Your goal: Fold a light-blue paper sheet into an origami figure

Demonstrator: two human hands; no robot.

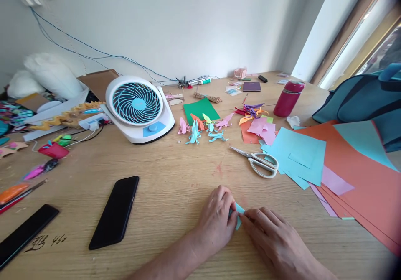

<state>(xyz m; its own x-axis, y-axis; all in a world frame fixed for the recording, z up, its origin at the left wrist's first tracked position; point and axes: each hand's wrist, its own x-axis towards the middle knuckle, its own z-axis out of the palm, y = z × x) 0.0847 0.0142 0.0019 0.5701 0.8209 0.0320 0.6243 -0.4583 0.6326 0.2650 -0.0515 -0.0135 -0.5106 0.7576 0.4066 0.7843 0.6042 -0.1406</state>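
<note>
My left hand and my right hand meet at the near edge of the wooden table. Between their fingertips they pinch a small light blue folded paper that lies flat on the tabletop. Most of that paper is hidden under my fingers. White-handled scissors lie beyond my hands, to the right. Further back stands a row of small folded paper figures in pink, blue, orange and green.
A black phone lies left of my hands, another dark device at the far left. A white desk fan stands at the back. Coloured paper sheets spread at the right, by a red bottle and a blue bag.
</note>
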